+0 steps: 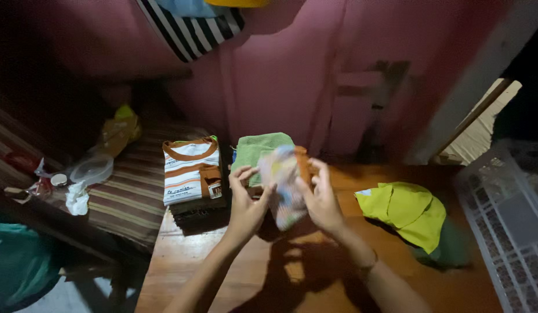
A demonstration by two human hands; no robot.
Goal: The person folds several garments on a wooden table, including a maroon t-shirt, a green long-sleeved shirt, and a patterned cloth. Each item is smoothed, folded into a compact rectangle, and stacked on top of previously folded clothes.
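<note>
Both hands grip one small patterned cloth (284, 185) above the wooden table (234, 272): the left hand (245, 203) pinches its left edge, the right hand (322, 200) its right edge. It looks light, limp and unslippery, best held by edges or corners. Behind it lie a green folded cloth (258, 148) and a striped shirt stack (190, 171); a yellow garment (409, 211) sits to the right.

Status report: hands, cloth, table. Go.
Left hand and right hand both grip small multicoloured cloth, raised above wooden table. Folded striped shirt left, yellow garment right. Nothing in the way.
</note>
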